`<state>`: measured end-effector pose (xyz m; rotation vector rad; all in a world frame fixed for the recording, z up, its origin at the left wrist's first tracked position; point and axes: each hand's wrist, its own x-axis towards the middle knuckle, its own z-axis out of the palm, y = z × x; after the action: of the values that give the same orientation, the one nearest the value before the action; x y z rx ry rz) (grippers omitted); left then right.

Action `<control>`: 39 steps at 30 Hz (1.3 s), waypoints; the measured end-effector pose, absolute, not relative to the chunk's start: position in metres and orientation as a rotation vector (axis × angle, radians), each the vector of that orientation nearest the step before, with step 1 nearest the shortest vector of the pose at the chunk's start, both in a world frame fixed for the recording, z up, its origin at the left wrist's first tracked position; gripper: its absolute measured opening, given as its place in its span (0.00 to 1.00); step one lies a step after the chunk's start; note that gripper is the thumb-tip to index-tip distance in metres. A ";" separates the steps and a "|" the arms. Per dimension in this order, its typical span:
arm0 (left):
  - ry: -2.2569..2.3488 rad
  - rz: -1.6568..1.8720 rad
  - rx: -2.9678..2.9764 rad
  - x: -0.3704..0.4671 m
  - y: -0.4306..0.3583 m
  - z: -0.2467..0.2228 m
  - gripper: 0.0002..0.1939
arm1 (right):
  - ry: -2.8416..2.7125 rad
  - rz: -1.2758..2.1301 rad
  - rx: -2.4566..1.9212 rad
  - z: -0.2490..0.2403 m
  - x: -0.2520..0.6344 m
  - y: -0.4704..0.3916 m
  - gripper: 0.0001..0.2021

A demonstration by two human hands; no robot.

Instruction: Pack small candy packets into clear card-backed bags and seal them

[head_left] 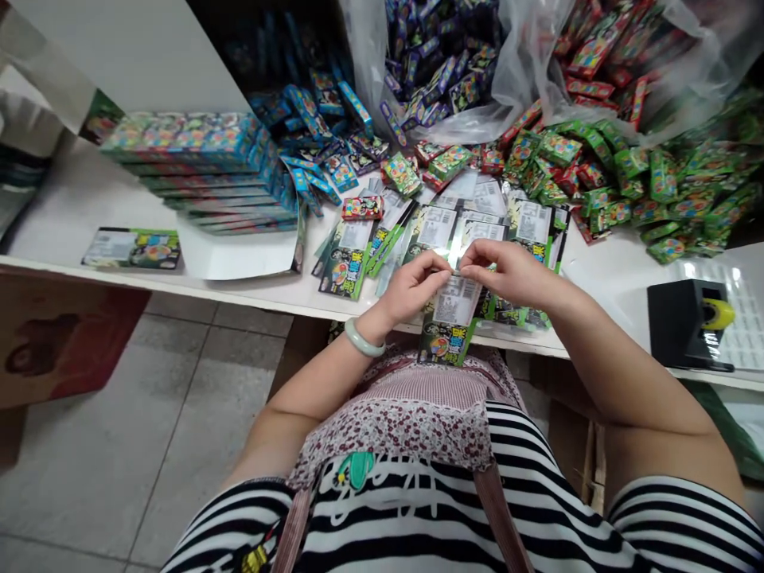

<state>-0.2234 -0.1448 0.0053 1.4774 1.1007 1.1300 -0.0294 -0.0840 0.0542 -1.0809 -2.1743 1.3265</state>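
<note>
Both my hands meet at the front edge of the white table, with thumb and fingers pinched together. Between them is the top edge of a flat black-and-green printed packet (445, 338), which hangs over the table edge toward my apron. My left hand (415, 288) grips its upper left corner. At the upper right, my right hand (507, 272) pinches the same edge; the fingertips hide the exact grip. Similar flat packets (347, 267) lie spread around and beneath my hands, several overlapping. A small red candy box (363, 208) rests on those to the left.
Stacked blue-topped boxes (203, 171) stand in an open white carton at left, near a single packet (134, 248). Piles of small blue, purple (442, 64), red and green boxes (662, 175) line the back, partly in clear bags. A black tape dispenser (680, 322) sits at right.
</note>
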 end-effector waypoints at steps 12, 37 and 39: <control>1.188 1.177 1.601 -0.220 -0.143 -0.008 0.12 | -2.041 1.516 -1.236 0.045 -0.036 -0.076 0.04; 1.614 1.413 0.783 -0.282 -0.122 -0.037 0.28 | -1.711 -0.181 -2.007 0.014 0.194 0.033 0.15; 1.675 1.280 0.977 -0.293 -0.129 -0.047 0.33 | -1.544 0.018 -1.848 0.013 0.190 0.021 0.13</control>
<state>-0.2927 -0.1292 -0.0472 0.9774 1.6752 1.2801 0.1895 0.0208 0.0128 -1.8482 -1.5435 0.0182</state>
